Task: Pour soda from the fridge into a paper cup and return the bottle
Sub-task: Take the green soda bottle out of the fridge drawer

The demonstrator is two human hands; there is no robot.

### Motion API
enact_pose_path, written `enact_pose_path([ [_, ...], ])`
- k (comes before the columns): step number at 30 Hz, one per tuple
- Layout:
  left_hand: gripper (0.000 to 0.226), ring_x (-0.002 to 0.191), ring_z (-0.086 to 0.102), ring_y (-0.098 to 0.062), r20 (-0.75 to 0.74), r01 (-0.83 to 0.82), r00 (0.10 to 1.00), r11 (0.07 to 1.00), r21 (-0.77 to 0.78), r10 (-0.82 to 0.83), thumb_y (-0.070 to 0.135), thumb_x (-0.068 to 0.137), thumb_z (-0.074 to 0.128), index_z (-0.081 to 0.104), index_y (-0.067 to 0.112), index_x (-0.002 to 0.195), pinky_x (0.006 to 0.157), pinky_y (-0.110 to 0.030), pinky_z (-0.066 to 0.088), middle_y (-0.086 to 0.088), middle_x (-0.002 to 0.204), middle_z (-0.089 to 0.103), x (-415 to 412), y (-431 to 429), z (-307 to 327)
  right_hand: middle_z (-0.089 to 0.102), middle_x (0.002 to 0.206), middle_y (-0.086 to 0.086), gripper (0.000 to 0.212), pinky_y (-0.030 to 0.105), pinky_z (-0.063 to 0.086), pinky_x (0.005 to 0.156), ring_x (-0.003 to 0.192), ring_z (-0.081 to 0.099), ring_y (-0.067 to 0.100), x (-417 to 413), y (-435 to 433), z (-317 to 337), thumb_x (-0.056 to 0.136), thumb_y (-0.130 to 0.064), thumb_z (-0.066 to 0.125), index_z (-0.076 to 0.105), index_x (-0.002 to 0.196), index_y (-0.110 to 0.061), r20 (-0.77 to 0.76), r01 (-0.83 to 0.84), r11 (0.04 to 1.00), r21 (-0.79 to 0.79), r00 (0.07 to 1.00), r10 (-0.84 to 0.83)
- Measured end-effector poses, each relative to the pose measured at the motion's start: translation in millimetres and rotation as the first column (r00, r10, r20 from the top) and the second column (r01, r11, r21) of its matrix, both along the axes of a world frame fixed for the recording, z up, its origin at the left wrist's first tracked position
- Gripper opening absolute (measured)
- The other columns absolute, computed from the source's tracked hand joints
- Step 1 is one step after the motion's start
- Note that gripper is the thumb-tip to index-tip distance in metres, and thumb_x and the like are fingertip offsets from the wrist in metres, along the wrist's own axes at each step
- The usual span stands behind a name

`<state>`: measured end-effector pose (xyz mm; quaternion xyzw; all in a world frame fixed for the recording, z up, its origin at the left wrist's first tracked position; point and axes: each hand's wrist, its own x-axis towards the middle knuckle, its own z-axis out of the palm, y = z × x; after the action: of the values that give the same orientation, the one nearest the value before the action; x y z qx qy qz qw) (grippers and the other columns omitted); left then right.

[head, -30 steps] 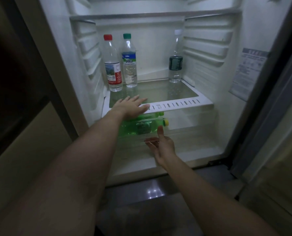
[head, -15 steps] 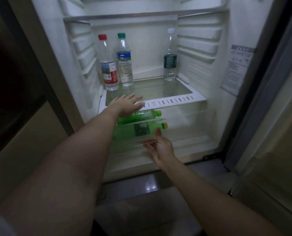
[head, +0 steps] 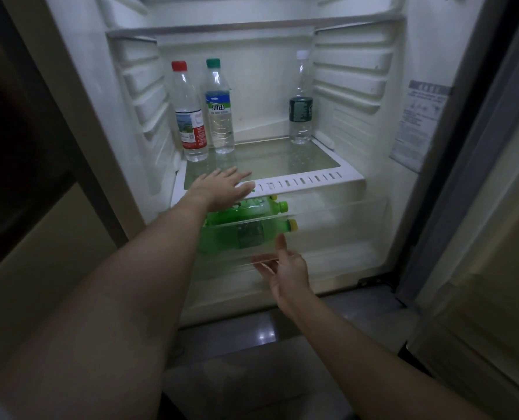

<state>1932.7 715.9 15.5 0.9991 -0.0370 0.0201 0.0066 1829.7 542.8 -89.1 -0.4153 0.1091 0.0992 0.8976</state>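
The fingers (head: 237,177) of the left hand (head: 218,189) are held straight and slightly spread, laid flat on the front edge of the white-trimmed glass shelf (head: 312,180); nothing is gripped. The fingers (head: 261,263) of the right hand (head: 287,269) are held loosely open below that shelf, with the thumb raised before the clear plastic drawer (head: 343,219). Nothing is grasped, and whether the drawer front is touched cannot be told.

Directly beneath the shelf, inside the drawer, two green plastic bottles are seen lying on their sides, caps pointing right: the green-capped soda bottle (head: 252,209) further back and the yellow-capped soda bottle (head: 227,237) nearer the front. Their bases are hidden behind the left forearm, and the nearer label is blurred by the drawer wall.

On the shelf three clear plastic bottles are stood upright: the red-capped water bottle (head: 188,116) and the green-capped water bottle (head: 218,110) just beside each other at the back left, and the white-capped water bottle (head: 301,101) at the back right. A grey printed sticker (head: 418,122) is fixed to the wall right of the shelf, its text too small to be read. Above the shelf, the white fridge interior (head: 267,86) is cut off by the frame.
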Motion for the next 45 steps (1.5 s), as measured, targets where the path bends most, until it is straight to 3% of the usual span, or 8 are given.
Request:
enact_pose_path([
  [6, 0.063, 0.150, 0.013, -0.029, 0.004, 0.001, 1.000, 1.000, -0.001, -0.001, 0.070, 0.095, 0.012, 0.012, 0.046, 0.153, 0.118, -0.053, 0.013, 0.004, 0.164, 0.012, 1.2, 1.6, -1.2, 0.064, 0.063, 0.015, 0.045, 0.038, 0.060, 0.064, 0.061, 0.067, 0.026, -8.7, -5.8, -7.0, 0.086, -0.032, 0.063, 0.043, 0.113, -0.003, 0.028, -0.011, 1.000, 0.023, 1.000, 0.010],
  [23, 0.060, 0.149, 0.020, -0.027, 0.031, 0.007, 0.999, 1.000, 0.003, -0.007, 0.068, 0.097, 0.014, 0.015, 0.047, 0.153, 0.117, -0.050, 0.018, 0.004, 0.164, 0.016, 6.2, 3.8, -3.5, 0.067, 0.072, 0.023, 0.067, 0.036, 0.059, 0.065, 0.067, 0.070, 0.030, -40.4, -18.1, -11.1, 0.077, -0.037, 0.063, 0.041, 0.121, 0.009, 0.082, -0.007, 1.000, 0.015, 0.997, 0.006],
  [32, 0.058, 0.147, 0.028, -0.023, 0.148, -0.021, 0.989, 1.000, -0.001, 0.021, 0.063, 0.099, 0.012, 0.021, 0.042, 0.152, 0.114, -0.048, 0.027, 0.004, 0.161, 0.025, -9.8, -5.5, -9.8, 0.068, 0.073, 0.021, 0.040, 0.038, 0.061, 0.070, 0.070, 0.070, 0.030, -40.5, -30.6, -11.3, 0.089, -0.031, 0.059, 0.047, 0.102, 0.005, 0.071, -0.047, 0.993, -0.106, 0.996, 0.054],
  [35, 0.056, 0.142, 0.036, -0.021, 0.219, -0.036, 0.975, 0.999, -0.032, 0.042, 0.059, 0.100, 0.016, 0.030, 0.038, 0.150, 0.109, -0.046, 0.036, 0.004, 0.158, 0.034, -17.3, -8.9, -10.6, 0.072, 0.072, 0.017, 0.058, 0.044, 0.058, 0.083, 0.076, 0.071, 0.031, -33.6, -54.7, -11.9, 0.074, -0.060, 0.063, 0.066, 0.072, -0.002, 0.057, -0.125, 0.789, -0.602, 0.978, 0.199],
  [37, 0.055, 0.141, 0.038, -0.021, 0.234, -0.038, 0.971, 0.998, -0.045, 0.048, 0.056, 0.101, 0.017, 0.033, 0.037, 0.150, 0.108, -0.046, 0.036, 0.004, 0.157, 0.036, -20.9, -9.2, -11.4, 0.073, 0.072, 0.010, 0.059, 0.034, 0.055, 0.081, 0.076, 0.071, 0.027, -26.7, -82.1, -4.8, 0.086, -0.061, 0.056, 0.070, 0.065, -0.008, 0.032, -0.122, 0.368, -0.922, 0.922, 0.385],
  [39, 0.054, 0.141, 0.037, -0.021, 0.235, -0.036, 0.971, 0.998, -0.050, 0.047, 0.054, 0.101, 0.018, 0.033, 0.037, 0.150, 0.108, -0.046, 0.036, 0.003, 0.157, 0.036, -22.9, -9.5, -11.1, 0.073, 0.076, 0.010, 0.046, 0.034, 0.054, 0.077, 0.078, 0.070, 0.028, -18.4, -109.0, 17.1, 0.096, -0.043, 0.053, 0.070, 0.068, -0.010, 0.015, -0.009, 0.046, -0.999, 0.870, 0.492],
  [42, 0.052, 0.142, 0.036, -0.022, 0.227, -0.039, 0.972, 0.996, -0.076, 0.055, 0.053, 0.102, 0.020, 0.034, 0.037, 0.149, 0.110, -0.046, 0.033, 0.004, 0.157, 0.036, -23.9, -10.2, -9.5, 0.071, 0.072, 0.008, 0.030, 0.036, 0.055, 0.067, 0.068, 0.069, 0.021, -14.4, -132.8, 80.7, 0.095, -0.027, 0.055, 0.070, 0.074, -0.010, 0.329, 0.309, 0.115, -0.944, 0.861, 0.387],
  [45, 0.051, 0.139, 0.041, -0.021, 0.232, -0.042, 0.971, 0.994, -0.103, 0.066, 0.055, 0.101, 0.023, 0.039, 0.037, 0.147, 0.109, -0.045, 0.036, 0.005, 0.154, 0.041, -26.7, -11.7, -9.2, 0.070, 0.076, -0.001, 0.021, 0.023, 0.055, 0.066, 0.070, 0.069, 0.008, -6.7, -129.2, 144.6, 0.097, -0.025, 0.055, 0.068, 0.087, -0.011, 0.687, 0.621, 0.296, -0.726, 0.681, 0.256],
])
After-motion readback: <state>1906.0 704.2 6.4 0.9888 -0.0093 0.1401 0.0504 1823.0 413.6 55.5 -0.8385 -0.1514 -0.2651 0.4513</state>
